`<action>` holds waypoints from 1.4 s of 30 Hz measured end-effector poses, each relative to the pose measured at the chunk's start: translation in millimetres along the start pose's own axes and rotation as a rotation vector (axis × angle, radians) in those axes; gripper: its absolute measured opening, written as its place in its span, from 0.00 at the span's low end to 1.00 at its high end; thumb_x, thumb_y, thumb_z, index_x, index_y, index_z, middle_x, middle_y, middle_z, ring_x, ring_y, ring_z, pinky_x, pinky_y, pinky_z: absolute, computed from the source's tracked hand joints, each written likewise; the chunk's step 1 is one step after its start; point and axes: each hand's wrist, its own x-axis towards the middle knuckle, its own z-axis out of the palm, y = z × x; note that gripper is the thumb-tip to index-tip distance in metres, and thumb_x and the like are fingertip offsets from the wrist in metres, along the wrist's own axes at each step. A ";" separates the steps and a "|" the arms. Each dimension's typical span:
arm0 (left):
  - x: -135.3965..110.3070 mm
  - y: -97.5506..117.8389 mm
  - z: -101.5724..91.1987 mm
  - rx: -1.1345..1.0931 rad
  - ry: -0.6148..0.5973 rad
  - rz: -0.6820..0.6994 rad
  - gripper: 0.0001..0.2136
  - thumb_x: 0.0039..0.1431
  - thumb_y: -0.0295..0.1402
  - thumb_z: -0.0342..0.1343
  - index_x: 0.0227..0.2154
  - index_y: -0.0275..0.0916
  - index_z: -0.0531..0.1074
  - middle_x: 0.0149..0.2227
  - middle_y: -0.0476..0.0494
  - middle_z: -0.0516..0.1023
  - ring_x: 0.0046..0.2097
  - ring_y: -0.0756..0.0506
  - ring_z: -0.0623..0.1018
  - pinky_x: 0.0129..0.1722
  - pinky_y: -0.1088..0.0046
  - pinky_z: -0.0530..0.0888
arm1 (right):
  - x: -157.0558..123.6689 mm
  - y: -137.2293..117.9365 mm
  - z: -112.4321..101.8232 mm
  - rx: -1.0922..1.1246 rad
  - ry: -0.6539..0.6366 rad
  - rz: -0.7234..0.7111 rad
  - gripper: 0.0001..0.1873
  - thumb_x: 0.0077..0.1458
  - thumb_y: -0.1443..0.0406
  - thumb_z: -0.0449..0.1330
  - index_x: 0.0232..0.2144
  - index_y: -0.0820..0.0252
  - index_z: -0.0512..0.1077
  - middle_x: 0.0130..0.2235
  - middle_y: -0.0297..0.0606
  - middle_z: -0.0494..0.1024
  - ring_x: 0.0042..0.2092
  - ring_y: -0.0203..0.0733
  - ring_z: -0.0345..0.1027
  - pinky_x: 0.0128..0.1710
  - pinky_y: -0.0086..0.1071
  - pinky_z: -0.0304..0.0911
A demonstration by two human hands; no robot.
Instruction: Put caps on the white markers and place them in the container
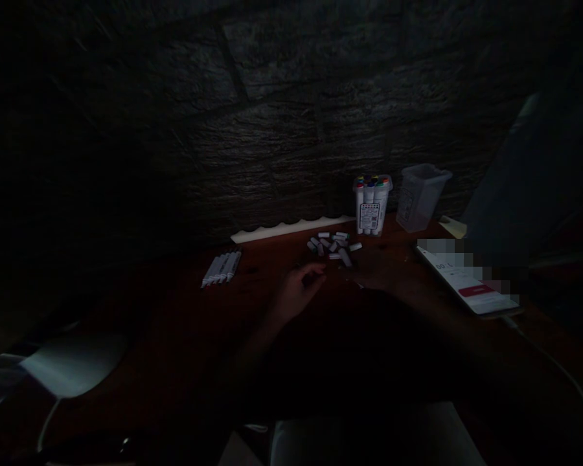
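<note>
1. A dim wall [282,116] of rough stone-like blocks fills the upper view.
2. Below it runs a reddish-brown wooden counter [267,259], largely in shadow.
3. At the lower left is a smooth, pale object [75,366] with a cord; its kind is too dark to tell.
4. A lit touchscreen device [471,285] lies at the right, partly pixelated, with a white cable [548,356] running from its lower end.
5. A white strip [291,228] with a scalloped edge lies along the foot of the wall.
6. The person's left hand [298,291] is just short of the loose caps, fingers curled and thumb near the fingertips; whether it pinches anything cannot be told. The right hand [386,268], just right of the caps, is so dark that its grip cannot be told either.
7. Two clear plastic boxes stand upright near the wall: a labelled marker box [370,217] full of white markers with coloured ends and, to its right, an open-topped box [420,200].
8. A row of white markers [221,268] lies side by side, well left of the hands.
9. Short, pale marker caps [333,246] lie scattered between the scalloped strip and the hands.
</note>
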 end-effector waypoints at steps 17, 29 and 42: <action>-1.4 8.6 -7.8 0.038 -0.059 0.153 0.11 0.58 0.35 0.59 0.43 0.41 0.76 0.42 0.41 0.79 0.41 0.45 0.78 0.41 0.69 0.73 | 5.7 2.0 5.3 0.110 0.003 -0.014 0.15 0.53 0.54 0.58 0.24 0.58 0.76 0.22 0.36 0.75 0.24 0.38 0.66 0.23 0.30 0.58; -1.9 8.7 -23.9 -0.024 -0.258 0.114 0.08 0.59 0.34 0.58 0.38 0.40 0.78 0.40 0.42 0.80 0.44 0.44 0.77 0.47 0.66 0.72 | 5.0 -13.1 -7.3 0.303 0.146 0.082 0.23 0.55 0.47 0.55 0.27 0.59 0.76 0.28 0.39 0.78 0.29 0.41 0.70 0.29 0.34 0.62; 0.1 11.7 -20.0 -0.520 -0.101 -0.189 0.17 0.57 0.37 0.58 0.48 0.38 0.71 0.37 0.43 0.79 0.39 0.46 0.79 0.44 0.67 0.76 | 0.1 -26.0 -10.0 0.585 0.174 -0.108 0.19 0.52 0.50 0.60 0.23 0.60 0.74 0.26 0.35 0.78 0.30 0.37 0.71 0.34 0.33 0.65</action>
